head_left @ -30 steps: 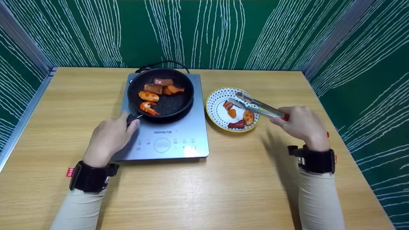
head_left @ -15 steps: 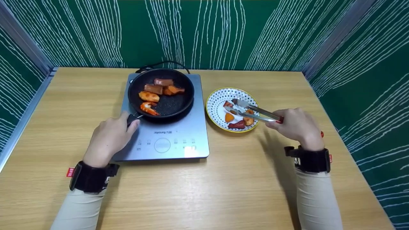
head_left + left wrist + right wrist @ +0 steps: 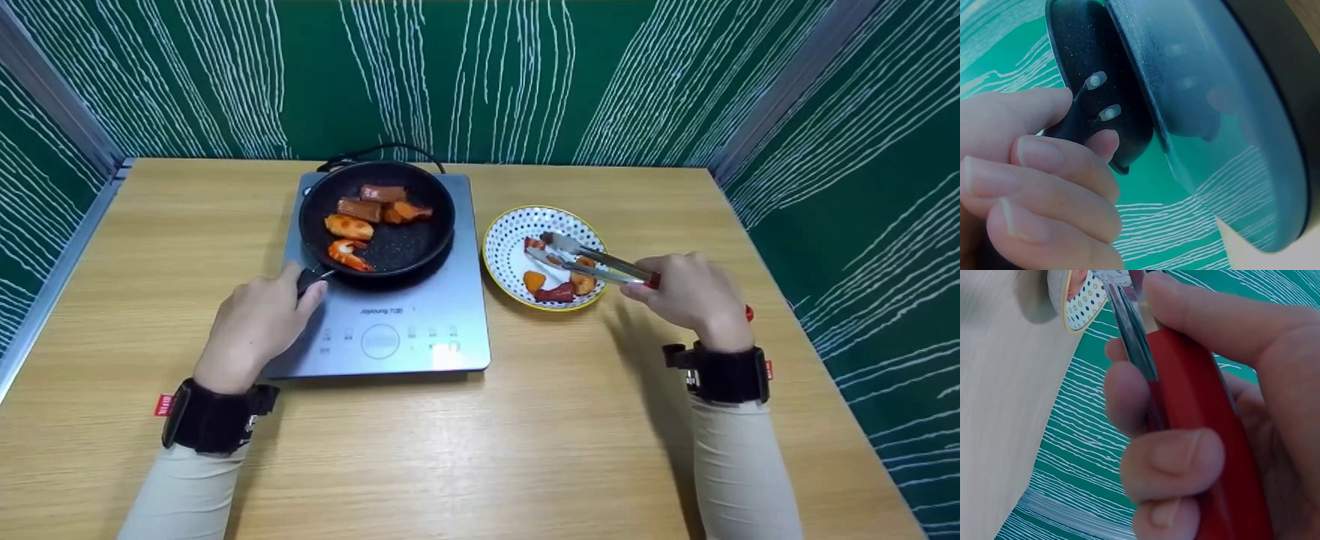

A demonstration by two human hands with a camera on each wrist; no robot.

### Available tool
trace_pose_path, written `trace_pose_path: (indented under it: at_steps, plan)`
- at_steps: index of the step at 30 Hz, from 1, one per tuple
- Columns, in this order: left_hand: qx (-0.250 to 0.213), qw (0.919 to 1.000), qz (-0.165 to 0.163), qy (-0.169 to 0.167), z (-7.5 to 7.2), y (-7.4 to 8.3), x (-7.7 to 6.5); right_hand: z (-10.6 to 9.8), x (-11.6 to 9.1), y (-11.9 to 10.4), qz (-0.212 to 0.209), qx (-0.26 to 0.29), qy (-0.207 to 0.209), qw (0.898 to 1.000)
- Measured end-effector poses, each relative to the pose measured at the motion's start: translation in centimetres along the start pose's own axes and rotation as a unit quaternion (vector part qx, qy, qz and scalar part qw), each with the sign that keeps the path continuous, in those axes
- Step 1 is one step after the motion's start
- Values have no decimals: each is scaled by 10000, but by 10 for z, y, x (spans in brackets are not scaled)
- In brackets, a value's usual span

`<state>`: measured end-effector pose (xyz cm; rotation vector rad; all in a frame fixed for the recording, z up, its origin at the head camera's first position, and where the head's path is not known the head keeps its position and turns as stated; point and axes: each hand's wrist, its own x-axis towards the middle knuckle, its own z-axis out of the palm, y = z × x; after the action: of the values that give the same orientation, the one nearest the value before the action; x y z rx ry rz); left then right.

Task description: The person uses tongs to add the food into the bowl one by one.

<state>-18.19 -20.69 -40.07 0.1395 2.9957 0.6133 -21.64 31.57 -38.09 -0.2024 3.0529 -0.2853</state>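
Note:
My left hand (image 3: pixel 259 322) grips the black handle (image 3: pixel 1067 126) of a frying pan (image 3: pixel 409 251), which sits on an induction cooktop (image 3: pixel 427 341). In the pan lie a shrimp (image 3: pixel 347 253), a browned oval piece (image 3: pixel 349 227), two sausage pieces (image 3: pixel 360 209) and an orange-brown piece (image 3: pixel 406 212). With curled fingers my right hand (image 3: pixel 686 292) holds metal tongs (image 3: pixel 615 262) by their red handle (image 3: pixel 1202 416). The tongs' tips stand apart, low over the dotted plate (image 3: pixel 504 238), right by a small reddish striped piece (image 3: pixel 533 244).
Also on the plate are an orange chunk (image 3: pixel 534 281), a dark red piece (image 3: pixel 555 292) and a browned piece (image 3: pixel 583 283) partly under the tongs. A black cord (image 3: pixel 390 145) runs behind the cooktop. Green patterned walls (image 3: pixel 517 82) border the wooden table (image 3: pixel 390 457).
My right hand and the tongs have moved left, with the tips shifting toward the front of the plate. The orange chunk has slid left and nearer the front. My left hand and the pan stay put.

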Motion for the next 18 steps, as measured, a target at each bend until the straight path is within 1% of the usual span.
trace_pose_path:
  at_steps: [9, 18]
  plan:
    - [66, 10000, 4, -33, -1, 0, 0, 2, 2, 1, -234, -198, 208, 9993]
    - [46, 9999, -58, -90, -2, 1, 0, 1, 2, 1, -255, -215, 203, 9992]
